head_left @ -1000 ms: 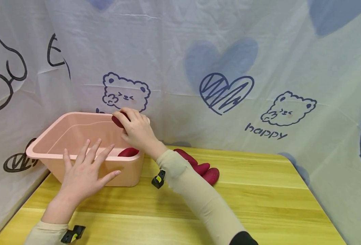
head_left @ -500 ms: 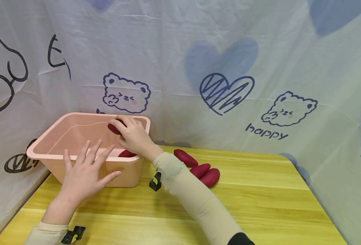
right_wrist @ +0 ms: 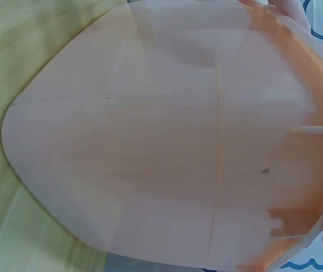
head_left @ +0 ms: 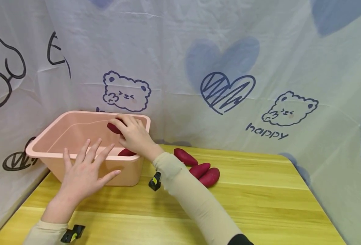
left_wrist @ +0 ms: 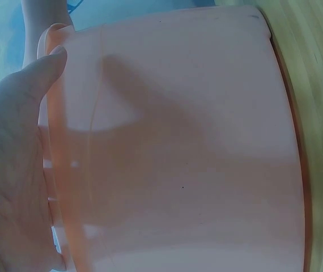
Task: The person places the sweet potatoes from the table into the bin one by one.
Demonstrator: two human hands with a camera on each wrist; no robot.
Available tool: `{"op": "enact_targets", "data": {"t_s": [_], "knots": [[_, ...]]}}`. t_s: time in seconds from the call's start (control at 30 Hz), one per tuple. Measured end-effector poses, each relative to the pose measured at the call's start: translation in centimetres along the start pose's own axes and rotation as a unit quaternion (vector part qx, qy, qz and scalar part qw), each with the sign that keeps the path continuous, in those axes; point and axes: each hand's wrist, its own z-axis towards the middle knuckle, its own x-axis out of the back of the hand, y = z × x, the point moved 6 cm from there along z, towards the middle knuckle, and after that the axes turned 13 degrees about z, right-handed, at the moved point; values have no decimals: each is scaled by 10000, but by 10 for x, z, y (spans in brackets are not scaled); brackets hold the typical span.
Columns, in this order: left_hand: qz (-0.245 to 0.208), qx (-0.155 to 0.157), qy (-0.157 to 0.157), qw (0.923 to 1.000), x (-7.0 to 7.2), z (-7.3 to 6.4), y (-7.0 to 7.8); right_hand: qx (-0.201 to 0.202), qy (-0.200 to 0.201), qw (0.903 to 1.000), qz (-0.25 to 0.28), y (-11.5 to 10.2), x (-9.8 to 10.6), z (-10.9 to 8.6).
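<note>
"What does the person's right hand (head_left: 133, 134) hold?"

"A dark-red sweet potato (head_left: 114, 128), gripped in curled fingers over the right end of a pink tub (head_left: 123, 172); a second sweet potato (head_left: 126, 152) lies inside."

"And the left hand (head_left: 82, 173)?"

"Its fingers spread across the tub's near rim, while three more sweet potatoes (head_left: 200, 170) rest on the wooden table (head_left: 266, 197), beside the right sleeve (head_left: 195, 197)."

A pale cloth (head_left: 168, 44) printed with blue hearts (head_left: 227, 90) and bears (head_left: 126, 92) hangs behind the wood-grained table (head_left: 275, 204).
</note>
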Motion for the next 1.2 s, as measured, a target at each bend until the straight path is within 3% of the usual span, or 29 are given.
{"op": "enact_targets", "data": {"t_s": [0.57,1.2], "knots": [[3,1,49,10000,1,2,-2,161,314,9994,-21,0,3,-1],[-53,8,81,10000,0,1,-1,103,1280,9917,28,6,12,-20]]}}
